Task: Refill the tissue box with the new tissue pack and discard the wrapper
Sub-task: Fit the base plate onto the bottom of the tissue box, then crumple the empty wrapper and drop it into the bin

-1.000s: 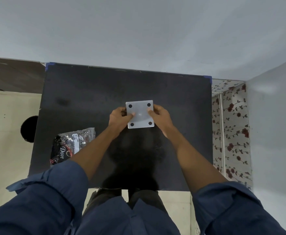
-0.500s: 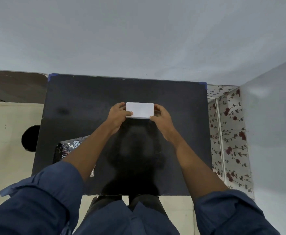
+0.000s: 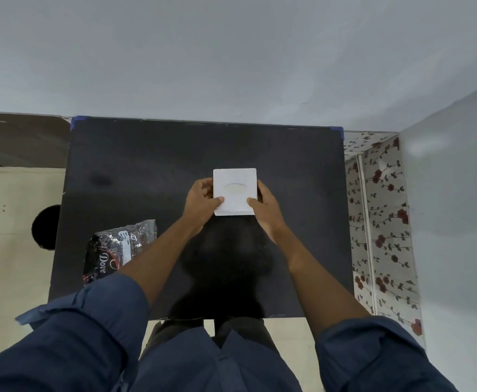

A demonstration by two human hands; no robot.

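My left hand [image 3: 202, 202] and right hand [image 3: 265, 206] grip the box [image 3: 235, 190], slot up, over the bench [image 3: 147, 165]; wrapper [image 3: 116, 250] lies beside, not yet discarded.

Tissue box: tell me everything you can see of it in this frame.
The tissue box is white, square and plain, apparently plastic, with an oval opening in its upward face. It sits near the middle of the black table, gripped on either side by the left hand and right hand, thumbs on top.
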